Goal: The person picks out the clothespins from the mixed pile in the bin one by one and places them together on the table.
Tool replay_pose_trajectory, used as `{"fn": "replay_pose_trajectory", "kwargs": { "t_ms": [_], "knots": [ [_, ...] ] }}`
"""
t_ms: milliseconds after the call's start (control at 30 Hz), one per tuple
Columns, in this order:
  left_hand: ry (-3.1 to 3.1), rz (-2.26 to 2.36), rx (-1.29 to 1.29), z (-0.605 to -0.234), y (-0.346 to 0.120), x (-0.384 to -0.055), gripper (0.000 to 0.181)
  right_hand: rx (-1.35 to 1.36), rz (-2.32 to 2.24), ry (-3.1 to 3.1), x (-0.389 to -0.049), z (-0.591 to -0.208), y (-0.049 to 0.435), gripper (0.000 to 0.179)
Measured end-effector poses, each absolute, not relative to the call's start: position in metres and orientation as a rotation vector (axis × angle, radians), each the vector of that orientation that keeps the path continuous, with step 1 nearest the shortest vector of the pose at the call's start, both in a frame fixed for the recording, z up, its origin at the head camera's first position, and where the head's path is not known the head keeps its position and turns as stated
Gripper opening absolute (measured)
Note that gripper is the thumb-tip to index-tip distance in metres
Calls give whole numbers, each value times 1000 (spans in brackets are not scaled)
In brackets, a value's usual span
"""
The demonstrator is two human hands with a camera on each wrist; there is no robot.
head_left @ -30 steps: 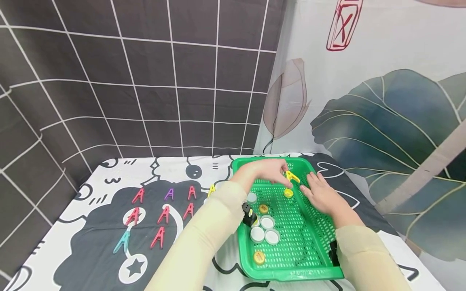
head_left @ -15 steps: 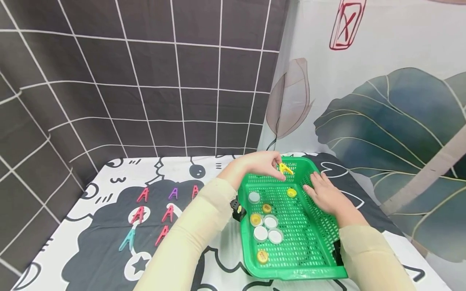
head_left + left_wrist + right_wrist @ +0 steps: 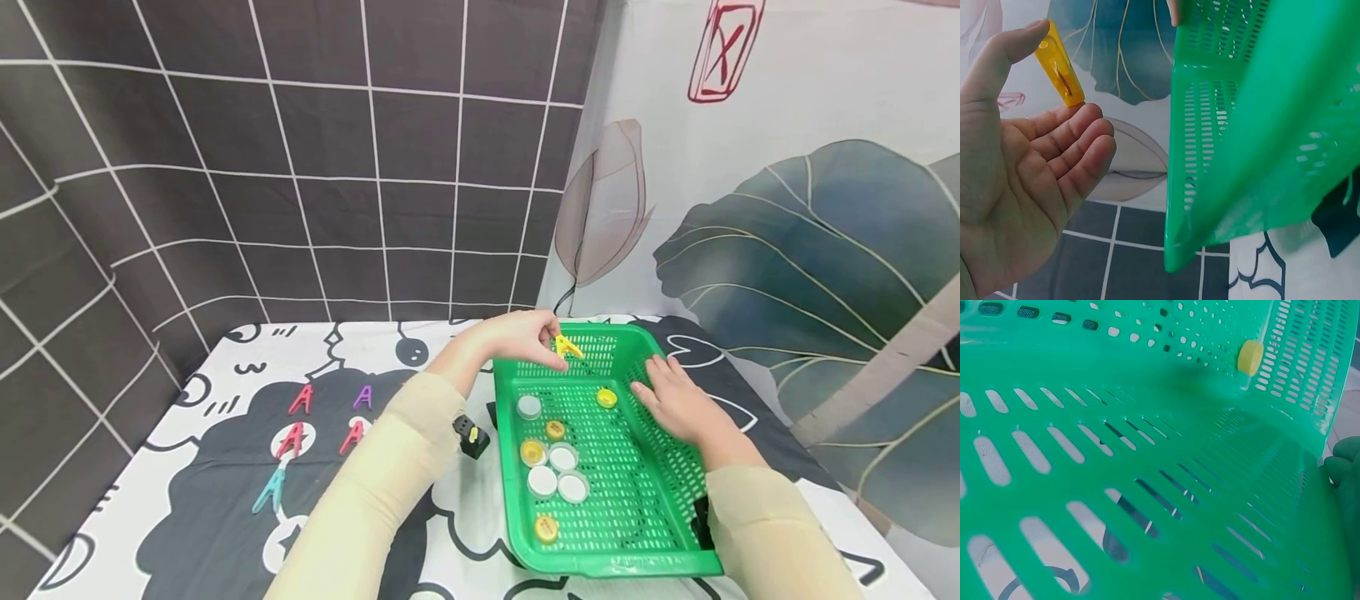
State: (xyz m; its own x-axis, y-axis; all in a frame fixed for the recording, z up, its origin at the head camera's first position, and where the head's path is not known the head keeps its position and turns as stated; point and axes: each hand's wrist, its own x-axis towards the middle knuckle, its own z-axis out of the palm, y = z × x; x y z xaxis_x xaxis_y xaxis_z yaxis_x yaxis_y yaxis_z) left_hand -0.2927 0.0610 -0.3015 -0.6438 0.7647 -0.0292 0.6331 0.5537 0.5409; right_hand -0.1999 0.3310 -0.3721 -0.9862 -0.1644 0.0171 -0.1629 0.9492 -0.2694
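A yellow clothespin [image 3: 1060,65] is pinched between the thumb and fingertips of my left hand [image 3: 525,340]; in the left wrist view the other fingers curve loosely beside it. That hand is above the far left part of the green basket [image 3: 615,562]. Stretched fingers of my right hand [image 3: 681,408] rest on the basket's right side. Inside lie several white caps [image 3: 542,482] and several yellow caps [image 3: 547,529]. One yellow cap [image 3: 607,398] sits apart near the far end, and a yellow cap [image 3: 1250,357] also shows in the right wrist view.
On the patterned cloth to the left lie several clothespins: red [image 3: 302,400], purple [image 3: 363,397] and teal [image 3: 270,490]. My left sleeve [image 3: 375,483] covers part of that area. A dark tiled curtain [image 3: 337,167] hangs behind the table.
My left hand moves left with the yellow clothespin, from over the basket's middle toward its far left rim. The right hand stays on the basket's side. The view shifts slightly.
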Motion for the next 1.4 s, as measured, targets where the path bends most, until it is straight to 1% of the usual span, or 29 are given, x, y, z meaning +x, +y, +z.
{"fn": "replay_pose_trajectory", "kwargs": {
  "t_ms": [367,633,733,967,1167,1400],
  "knots": [
    [2515,798,1110,-312,40,-293,49,-257,-424,3081,-199,-373,334,71],
    [2409,911,1137,-311,24,-284,41,-254,-418,3077,-198,-373,333,75],
    [2404,906,1170,-312,15,-281,39,-251,-413,3075,-198,-373,333,75],
    [2406,895,1157,-319,-11,-277,44,-239,-402,3070,-199,-373,331,74],
    [2445,895,1146,-329,-34,-273,40,-251,-400,3075,-200,-373,330,75],
    [2478,840,1126,-337,-56,-263,40,-267,-407,3088,-201,-370,329,68]
  ]
}}
